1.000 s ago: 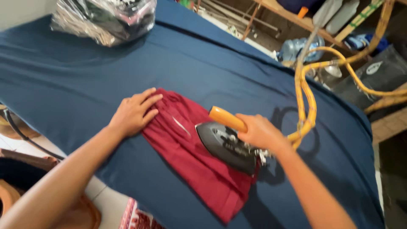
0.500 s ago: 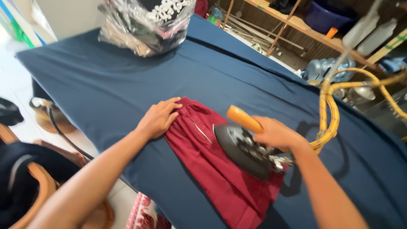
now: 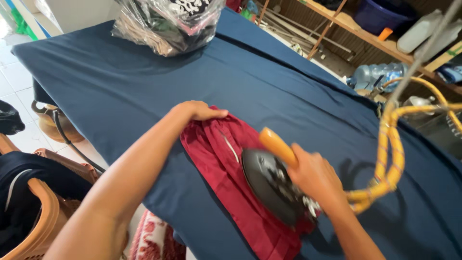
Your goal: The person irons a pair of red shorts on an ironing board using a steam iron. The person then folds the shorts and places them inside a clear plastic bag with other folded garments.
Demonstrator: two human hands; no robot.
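Your right hand [image 3: 315, 175] is wrapped around the orange handle [image 3: 278, 147] of the iron [image 3: 274, 185], fingers closed in a full grip. The iron sits on the red garment [image 3: 226, 178], covering its right-middle part. Your left hand [image 3: 199, 110] lies flat on the far end of the garment, palm down, fingers together and pointing right, pressing the fabric to the table; it holds nothing. The two hands are well apart, with the iron's nose between them.

The garment is thin woven cloth, dark red, with pleats or folds running along its length and a pale line down the middle. It lies on the blue cloth [image 3: 144, 86] that covers the table. Its long axis runs from far left to near right; the far end is under your left hand, and the near end passes beyond the iron toward the bottom edge of the view.

The iron has a dark, heavy-looking body with a pointed nose. The nose points far left, roughly along the garment's axis. The handle is smooth and rounded, and follows the same line. A yellow braided cord [image 3: 390, 149] loops from the iron's rear up to the right.

A clear plastic bag [image 3: 163, 24] of clothes stands at the far left of the table, well apart from both hands.
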